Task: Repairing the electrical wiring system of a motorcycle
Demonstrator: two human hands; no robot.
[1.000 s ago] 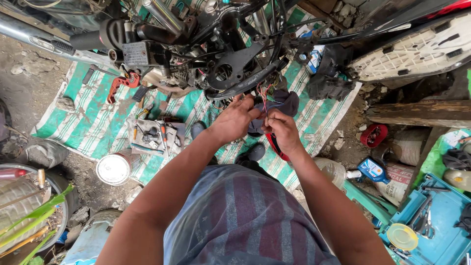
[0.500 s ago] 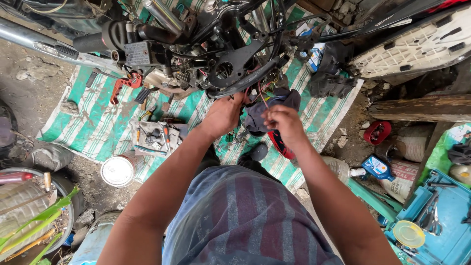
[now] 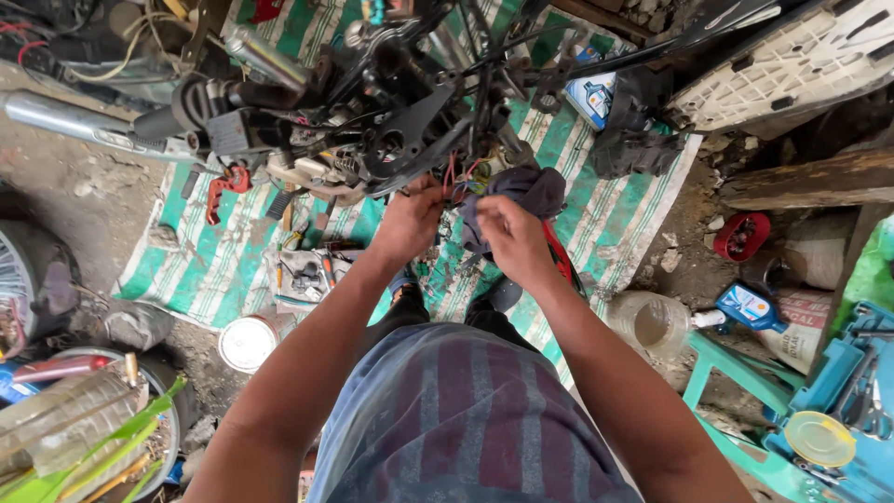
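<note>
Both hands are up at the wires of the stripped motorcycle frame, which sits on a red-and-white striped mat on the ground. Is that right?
Not quite: the mat is green-and-white striped, not red-and-white, as the head view shows. The rest holds: the left hand and right hand are at the wires of the stripped motorcycle frame on the ground.

Makeshift outdoor motorcycle repair spot, stripped motorcycle frame (image 3: pixel 391 130) sitting on a striped green mat (image 3: pixel 214 251) over dirt ground, exhaust pipe (image 3: pixel 65 116) lying alongside, blue toolbox (image 3: pixel 838 410) and oil bottle (image 3: pixel 750 307) waiting nearby
</note>
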